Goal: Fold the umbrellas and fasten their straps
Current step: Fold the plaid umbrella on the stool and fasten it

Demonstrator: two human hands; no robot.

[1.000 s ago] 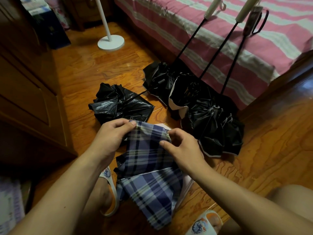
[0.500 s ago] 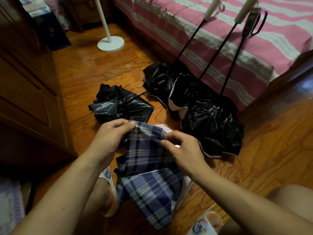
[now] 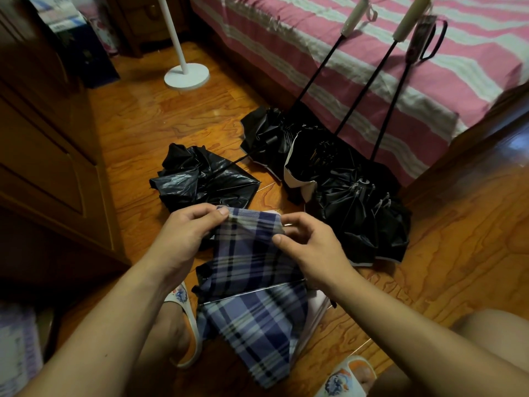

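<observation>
**Plaid umbrella getting bunched up**

Left hand [image 3: 183, 233] and right hand [image 3: 312, 247] are both pinching the top edge of the blue plaid fabric umbrella [image 3: 252, 285], which is hanging over the wooden floor [image 3: 429, 282] just in front of four crumpled black umbrellas [image 3: 357, 207].

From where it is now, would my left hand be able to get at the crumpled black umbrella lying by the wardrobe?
Probably yes. The crumpled black umbrella lies just beyond the left hand with nothing between them, but that hand is pinching the plaid umbrella and would have to let go first.
</observation>
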